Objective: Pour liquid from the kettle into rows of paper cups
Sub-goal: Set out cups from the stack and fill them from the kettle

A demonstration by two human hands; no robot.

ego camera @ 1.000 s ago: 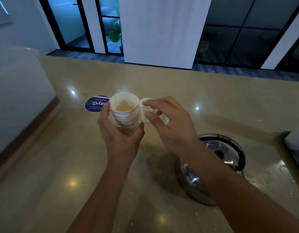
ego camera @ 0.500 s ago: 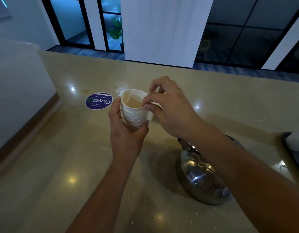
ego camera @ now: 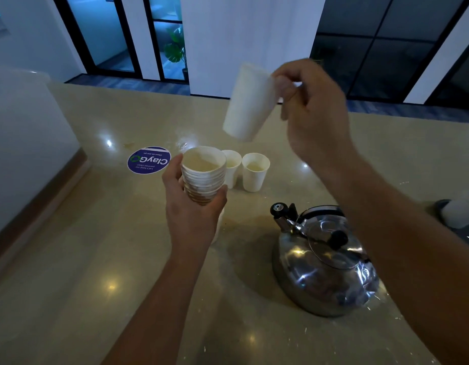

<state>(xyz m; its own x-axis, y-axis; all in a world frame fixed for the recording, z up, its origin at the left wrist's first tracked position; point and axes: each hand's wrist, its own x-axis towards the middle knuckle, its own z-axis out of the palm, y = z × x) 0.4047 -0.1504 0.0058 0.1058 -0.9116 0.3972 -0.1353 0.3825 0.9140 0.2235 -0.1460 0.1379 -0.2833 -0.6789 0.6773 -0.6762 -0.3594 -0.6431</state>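
Left hand (ego camera: pixel 194 214) grips a nested cup stack (ego camera: pixel 204 177); right hand (ego camera: pixel 315 111) pinches one tilted cup (ego camera: pixel 248 104) aloft — it could slip onto the two standing cups (ego camera: pixel 255 172) and topple them.

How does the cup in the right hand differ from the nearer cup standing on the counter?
The lifted cup hangs tilted in the air, pinched by the right hand; the standing cup sits upright on the counter, untouched. The lifted cup shows its side, the standing cup its open mouth. Both are plain white paper.

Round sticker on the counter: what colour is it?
Dark blue sticker with white lettering, seen in the head view.
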